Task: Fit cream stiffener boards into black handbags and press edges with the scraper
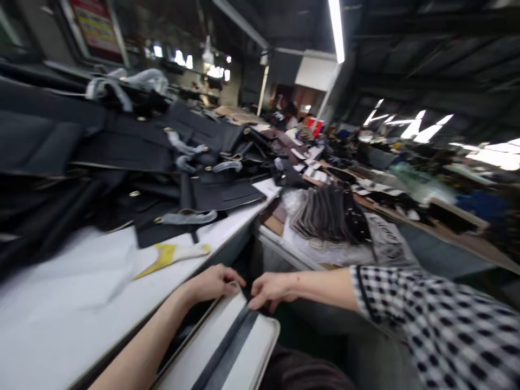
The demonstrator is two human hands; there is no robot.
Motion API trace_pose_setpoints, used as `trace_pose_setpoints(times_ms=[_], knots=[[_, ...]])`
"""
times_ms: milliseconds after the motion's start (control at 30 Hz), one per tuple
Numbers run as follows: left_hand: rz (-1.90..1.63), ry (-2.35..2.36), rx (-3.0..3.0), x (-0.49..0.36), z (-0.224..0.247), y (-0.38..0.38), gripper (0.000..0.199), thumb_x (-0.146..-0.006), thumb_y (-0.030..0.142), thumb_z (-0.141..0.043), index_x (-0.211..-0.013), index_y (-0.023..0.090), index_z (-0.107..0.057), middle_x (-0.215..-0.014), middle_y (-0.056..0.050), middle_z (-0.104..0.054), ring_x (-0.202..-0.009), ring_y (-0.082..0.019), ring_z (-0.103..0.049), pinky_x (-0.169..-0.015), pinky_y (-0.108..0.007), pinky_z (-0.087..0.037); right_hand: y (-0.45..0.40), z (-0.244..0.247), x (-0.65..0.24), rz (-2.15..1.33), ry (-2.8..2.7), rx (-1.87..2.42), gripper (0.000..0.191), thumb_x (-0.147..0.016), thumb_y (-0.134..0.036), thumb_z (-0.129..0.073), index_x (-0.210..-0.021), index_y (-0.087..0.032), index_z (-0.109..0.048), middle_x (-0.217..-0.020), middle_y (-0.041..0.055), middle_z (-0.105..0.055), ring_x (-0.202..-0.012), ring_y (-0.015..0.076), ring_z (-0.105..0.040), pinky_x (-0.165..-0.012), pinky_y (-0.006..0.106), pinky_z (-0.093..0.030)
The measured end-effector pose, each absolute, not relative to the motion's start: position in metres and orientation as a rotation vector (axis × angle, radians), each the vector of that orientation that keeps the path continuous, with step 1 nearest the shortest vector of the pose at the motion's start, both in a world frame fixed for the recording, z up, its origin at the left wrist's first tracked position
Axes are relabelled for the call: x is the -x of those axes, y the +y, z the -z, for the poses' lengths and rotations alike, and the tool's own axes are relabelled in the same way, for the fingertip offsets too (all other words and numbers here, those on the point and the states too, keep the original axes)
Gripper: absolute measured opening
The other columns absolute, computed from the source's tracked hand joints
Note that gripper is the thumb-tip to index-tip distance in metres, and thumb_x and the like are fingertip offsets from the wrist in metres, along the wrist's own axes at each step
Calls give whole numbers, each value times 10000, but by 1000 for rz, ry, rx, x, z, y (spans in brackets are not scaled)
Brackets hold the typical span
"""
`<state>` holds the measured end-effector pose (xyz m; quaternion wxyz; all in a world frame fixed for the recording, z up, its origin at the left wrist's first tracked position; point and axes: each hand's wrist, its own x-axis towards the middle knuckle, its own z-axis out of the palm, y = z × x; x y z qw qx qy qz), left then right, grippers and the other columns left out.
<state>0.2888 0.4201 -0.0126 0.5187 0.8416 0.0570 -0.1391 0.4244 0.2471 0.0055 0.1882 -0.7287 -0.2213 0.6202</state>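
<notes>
Dark strip (229,349) of matt, smooth-looking cloth

The bench (52,346) has room over its near end; cloth (122,146) blocks its far side, the panel (252,346) its right.

- To your left, a white tabletop (52,325) bears a heap of dark panels (125,146) with pale grey straps (187,218).
- Near its edge you have a yellow-and-white piece (164,257).
- Ahead to your right sits a stack of dark pieces (325,214), beside printed grey material (388,241).
- Above you, a light tube (336,30) glows.
- Far left, you see a framed red-and-yellow poster (97,27).
</notes>
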Motion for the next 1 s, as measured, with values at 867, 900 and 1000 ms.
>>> trace_pose_setpoints(times_ms=[867, 900, 1000], knots=[[-181, 1237, -2714, -181, -9, 276, 271, -963, 160, -505, -1227, 200, -552, -1054, -48, -596, -967, -248, -557, -843, -419, -498, 222, 49, -418, -1642, -638, 1613, 623, -811, -723, -560, -1152, -204, -608, -1007, 65, -669, -916, 218, -608, -789, 323, -457], [-155, 1246, -2730, -186, -11, 277, 231, -965, 163, -497, -1177, 206, -577, -1014, -43, -596, -931, -250, -556, -817, -425, -496, 231, 53, -414, -1701, -607, 1572, 644, -826, -759, -500, -1097, -190, -633, -991, 82, -681, -902, 234, -627, -801, 349, -474], [-133, 1262, -2748, -196, -14, 282, 115, -948, 179, -516, -964, 204, -627, -955, -36, -594, -886, -256, -540, -776, -434, -470, 273, 62, -398, -1853, -603, 1535, 626, -881, -734, -445, -971, -153, -661, -915, 106, -690, -833, 246, -652, -773, 387, -518]])
